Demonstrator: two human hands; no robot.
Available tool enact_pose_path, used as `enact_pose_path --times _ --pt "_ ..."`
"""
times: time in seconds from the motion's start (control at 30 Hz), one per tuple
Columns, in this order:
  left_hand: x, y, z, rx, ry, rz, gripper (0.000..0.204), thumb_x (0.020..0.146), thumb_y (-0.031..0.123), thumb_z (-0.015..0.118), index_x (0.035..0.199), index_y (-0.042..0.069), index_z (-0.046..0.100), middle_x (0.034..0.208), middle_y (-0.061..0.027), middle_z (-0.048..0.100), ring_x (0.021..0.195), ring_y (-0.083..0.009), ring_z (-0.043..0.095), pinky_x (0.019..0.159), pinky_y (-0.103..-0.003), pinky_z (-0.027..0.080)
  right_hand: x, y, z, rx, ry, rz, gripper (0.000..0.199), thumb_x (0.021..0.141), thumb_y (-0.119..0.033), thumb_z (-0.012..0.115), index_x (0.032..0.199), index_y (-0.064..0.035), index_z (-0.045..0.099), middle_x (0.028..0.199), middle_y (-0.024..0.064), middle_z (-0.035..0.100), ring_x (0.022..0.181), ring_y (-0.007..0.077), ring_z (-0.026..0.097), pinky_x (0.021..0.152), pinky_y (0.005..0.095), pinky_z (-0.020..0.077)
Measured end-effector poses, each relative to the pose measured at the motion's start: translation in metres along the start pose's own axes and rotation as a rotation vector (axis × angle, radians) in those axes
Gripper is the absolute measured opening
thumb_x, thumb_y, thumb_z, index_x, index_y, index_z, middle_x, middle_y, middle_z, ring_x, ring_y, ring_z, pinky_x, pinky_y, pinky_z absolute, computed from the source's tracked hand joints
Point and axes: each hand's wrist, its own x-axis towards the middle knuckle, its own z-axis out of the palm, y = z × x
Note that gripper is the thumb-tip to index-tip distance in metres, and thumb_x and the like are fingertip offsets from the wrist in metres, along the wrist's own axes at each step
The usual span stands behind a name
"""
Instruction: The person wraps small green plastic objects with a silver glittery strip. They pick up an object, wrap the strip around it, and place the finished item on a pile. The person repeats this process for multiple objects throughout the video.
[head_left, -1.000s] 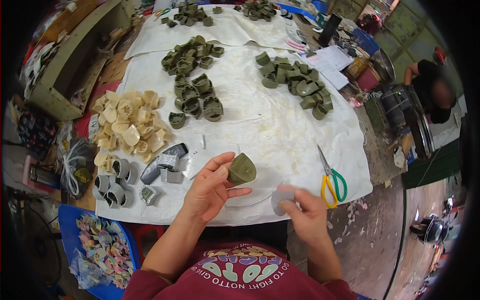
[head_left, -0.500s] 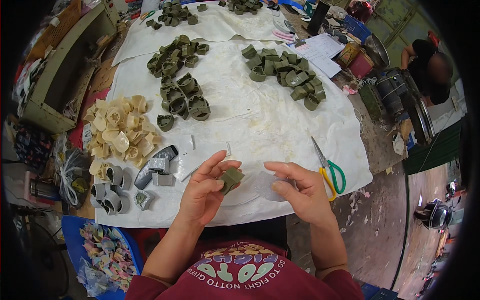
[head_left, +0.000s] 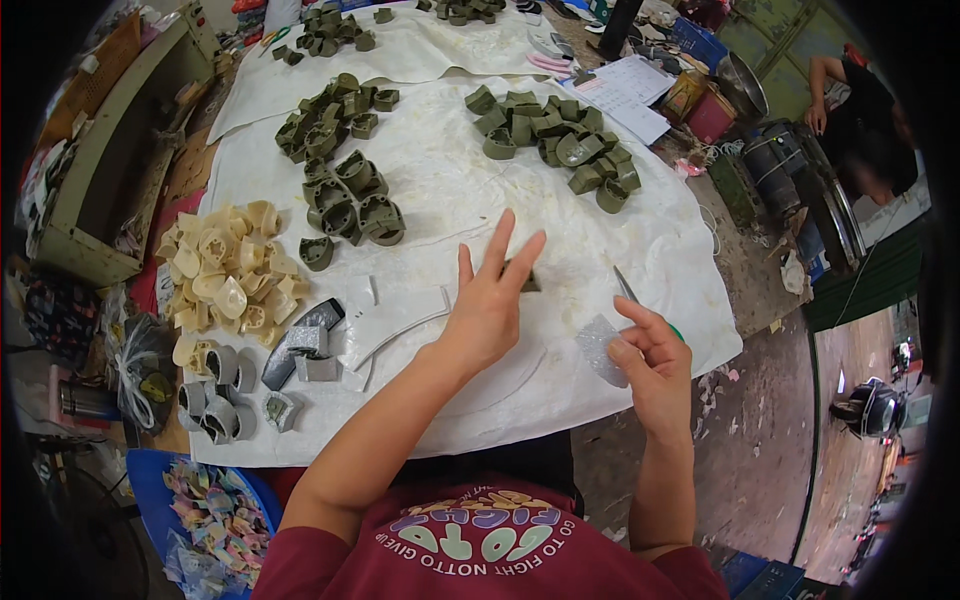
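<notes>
The left hand (head_left: 487,315) has just swung away from the near edge of the table and out over the white cloth (head_left: 660,230), palm down, carrying the green piece (head_left: 532,281) away from its owner's body. Half a second ago that hand held the piece upright between thumb and fingertips, facing the right hand; now the piece sits low at the cloth, mostly behind the fingers, in the bare stretch below the heap of green pieces (head_left: 578,150). Three fingers are spread wide; thumb and forefinger are hidden, so I cannot tell whether they pinch the piece or have let it go. The right hand (head_left: 655,365) keeps the grey patch (head_left: 600,350) pinched between thumb and bent forefinger, lifted in front of the scissors (head_left: 625,285), whose blade tip and a bit of green handle show past the hand. For the work in hand, I judge this means the piece and the patch are parted, with neither fixed to the other. The green piece shows only as a small, dark olive corner, dull like those in the heap; its full shape is covered. The patch looks thin, flat and faintly glossy, pale grey, with a slanting outer edge, and no crease that I can make out.
</notes>
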Motion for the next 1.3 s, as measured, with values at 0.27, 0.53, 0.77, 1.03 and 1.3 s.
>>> enact_pose_path --times 0.27,0.53,0.77,1.03,1.3 --pt "-0.025 0.003 -0.019 -0.027 -0.11 -0.057 0.081 0.078 0.002 0.055 0.15 0.011 0.02 0.156 -0.0254 0.003 0.145 -0.0424 0.004 0.11 -0.065 0.004 -0.016 0.039 -0.04 -0.001 0.166 0.059 0.042 0.085 -0.004 0.064 0.126 -0.0033 0.059 0.085 0.0003 0.065 0.079 0.0045 0.055 0.076 0.0201 0.0417" --pt "-0.193 0.015 -0.065 0.391 -0.452 -0.306 0.077 0.083 0.045 0.065 0.143 0.008 0.036 0.153 -0.0275 0.018 0.143 -0.0428 0.015 0.108 -0.068 0.007 -0.013 0.045 -0.033 0.025 0.148 0.035 0.04 0.085 -0.004 0.065 0.125 -0.0034 0.059 0.085 -0.001 0.063 0.078 0.0038 0.053 0.075 0.0199 0.0408" --pt "-0.211 0.027 -0.079 0.483 -0.516 -0.331 0.072 0.08 0.049 0.066 0.141 0.018 0.043 0.153 -0.0212 0.023 0.143 -0.038 0.019 0.107 -0.069 0.009 -0.007 0.029 -0.015 -0.039 0.062 -0.023 0.039 0.085 -0.003 0.064 0.124 -0.0038 0.06 0.082 -0.0026 0.06 0.076 0.0041 0.051 0.072 0.02 0.0401" --pt "-0.208 0.041 -0.102 0.622 -0.573 -0.44 0.079 0.073 0.045 0.074 0.142 0.024 0.041 0.153 -0.0235 0.017 0.133 -0.0522 0.027 0.105 -0.069 0.016 -0.01 0.038 -0.026 -0.016 0.088 -0.013 0.035 0.086 -0.005 0.065 0.121 -0.0038 0.063 0.083 -0.0032 0.059 0.076 0.0037 0.05 0.071 0.0189 0.0393" --pt "-0.164 0.054 -0.127 0.215 -0.319 -0.787 0.072 0.076 0.018 0.07 0.142 0.016 0.04 0.13 -0.0265 0.047 0.106 -0.0476 0.053 0.095 -0.059 0.038 -0.007 0.034 -0.013 -0.048 0.063 -0.04 0.034 0.086 -0.006 0.066 0.12 -0.0033 0.063 0.084 -0.0037 0.058 0.074 0.0034 0.049 0.07 0.0178 0.0383"
